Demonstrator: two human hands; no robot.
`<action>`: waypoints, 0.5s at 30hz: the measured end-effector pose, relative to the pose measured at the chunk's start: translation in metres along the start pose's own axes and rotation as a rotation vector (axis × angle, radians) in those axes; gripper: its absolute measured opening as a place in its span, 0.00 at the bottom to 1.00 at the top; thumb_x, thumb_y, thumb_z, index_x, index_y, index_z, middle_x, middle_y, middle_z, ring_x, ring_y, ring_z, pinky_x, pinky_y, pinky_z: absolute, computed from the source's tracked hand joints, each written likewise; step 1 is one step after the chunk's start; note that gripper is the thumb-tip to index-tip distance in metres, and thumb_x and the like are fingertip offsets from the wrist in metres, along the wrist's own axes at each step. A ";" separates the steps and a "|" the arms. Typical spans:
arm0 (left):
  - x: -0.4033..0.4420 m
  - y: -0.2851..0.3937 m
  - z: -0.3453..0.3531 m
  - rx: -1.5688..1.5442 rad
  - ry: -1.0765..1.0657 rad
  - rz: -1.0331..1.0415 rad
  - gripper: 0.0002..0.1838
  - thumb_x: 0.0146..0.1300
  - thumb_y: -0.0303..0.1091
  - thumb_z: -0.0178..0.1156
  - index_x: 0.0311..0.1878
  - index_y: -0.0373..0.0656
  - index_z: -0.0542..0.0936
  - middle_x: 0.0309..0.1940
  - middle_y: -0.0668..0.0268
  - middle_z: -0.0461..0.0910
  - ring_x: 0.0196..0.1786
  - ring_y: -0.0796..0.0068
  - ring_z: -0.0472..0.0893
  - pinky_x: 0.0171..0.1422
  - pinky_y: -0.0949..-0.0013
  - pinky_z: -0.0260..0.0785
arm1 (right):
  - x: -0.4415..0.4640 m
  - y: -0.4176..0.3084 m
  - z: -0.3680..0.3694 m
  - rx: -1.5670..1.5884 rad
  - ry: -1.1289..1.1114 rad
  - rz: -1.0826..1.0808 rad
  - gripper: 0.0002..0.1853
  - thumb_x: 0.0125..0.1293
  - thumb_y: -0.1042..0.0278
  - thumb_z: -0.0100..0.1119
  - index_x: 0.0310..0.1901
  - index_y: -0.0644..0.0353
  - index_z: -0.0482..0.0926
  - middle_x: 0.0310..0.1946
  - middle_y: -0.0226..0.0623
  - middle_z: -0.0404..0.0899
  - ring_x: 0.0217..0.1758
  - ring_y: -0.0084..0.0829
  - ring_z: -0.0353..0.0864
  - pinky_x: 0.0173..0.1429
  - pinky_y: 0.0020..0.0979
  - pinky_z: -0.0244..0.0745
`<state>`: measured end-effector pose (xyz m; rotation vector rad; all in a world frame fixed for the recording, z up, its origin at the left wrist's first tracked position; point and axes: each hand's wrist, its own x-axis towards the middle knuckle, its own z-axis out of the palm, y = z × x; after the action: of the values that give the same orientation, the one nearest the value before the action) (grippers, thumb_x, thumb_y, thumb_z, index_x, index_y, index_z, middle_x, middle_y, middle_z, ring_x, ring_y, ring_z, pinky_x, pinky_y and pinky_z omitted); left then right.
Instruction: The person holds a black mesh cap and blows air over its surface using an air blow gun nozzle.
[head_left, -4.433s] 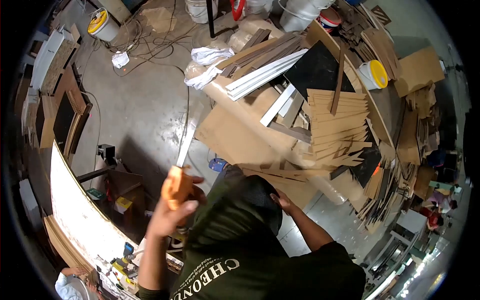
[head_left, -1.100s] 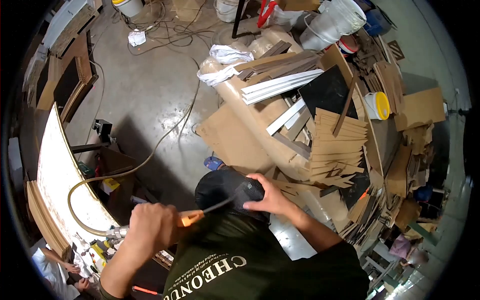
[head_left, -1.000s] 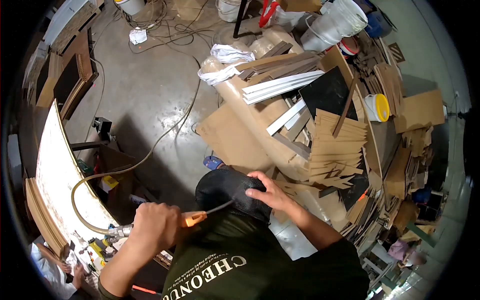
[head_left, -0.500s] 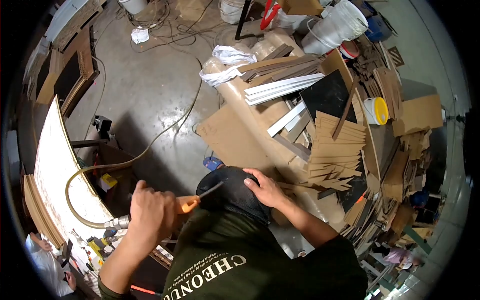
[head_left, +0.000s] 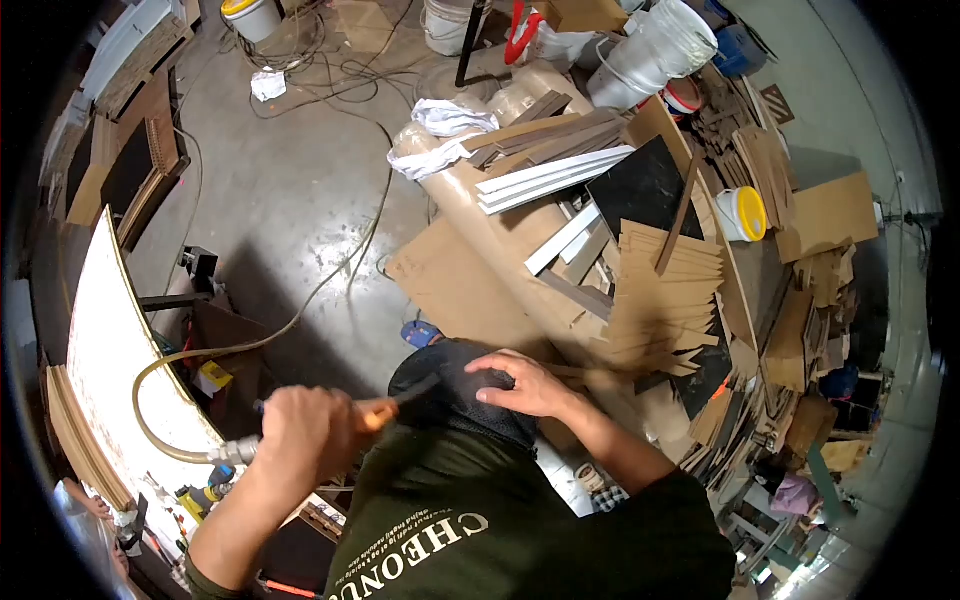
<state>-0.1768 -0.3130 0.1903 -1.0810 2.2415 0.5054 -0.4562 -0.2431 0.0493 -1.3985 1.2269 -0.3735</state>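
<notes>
My left hand (head_left: 305, 435) is closed around an air blow gun with an orange body (head_left: 376, 414) and a thin dark nozzle (head_left: 418, 388). A metal coupling (head_left: 235, 452) joins a beige hose (head_left: 150, 385) behind that hand. The nozzle points across my dark trouser leg (head_left: 445, 378). Beside the leg is my right hand (head_left: 528, 386), open, with its fingers apart and slightly bent and nothing in it. Whether its fingertips touch the cloth I cannot tell. A blue shoe (head_left: 420, 333) shows beyond the knee.
Cardboard (head_left: 450, 265), white strips (head_left: 555, 180) and wood offcuts (head_left: 560, 135) are piled ahead and right. A yellow-lidded bucket (head_left: 741, 214) stands there. At left is a white panel (head_left: 105, 330) with a drill (head_left: 205, 492); another person's hand (head_left: 95, 505) shows nearby. Hoses trail over the floor.
My right hand has shifted slightly left, its fingers now more bent. The blow gun's nozzle has swung a little lower and left, blurred by motion. The whole view has shifted slightly.
</notes>
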 end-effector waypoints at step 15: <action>0.000 0.007 -0.013 0.012 0.049 -0.037 0.15 0.52 0.47 0.61 0.20 0.46 0.80 0.16 0.58 0.77 0.23 0.63 0.81 0.26 0.63 0.69 | 0.003 0.008 -0.013 -0.012 -0.249 -0.034 0.30 0.48 0.66 0.62 0.57 0.49 0.70 0.52 0.43 0.69 0.57 0.38 0.68 0.58 0.34 0.67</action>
<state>-0.1869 -0.3168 0.2006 -1.1376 2.2596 0.4543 -0.4688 -0.2507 0.0440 -1.4308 1.0045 -0.2072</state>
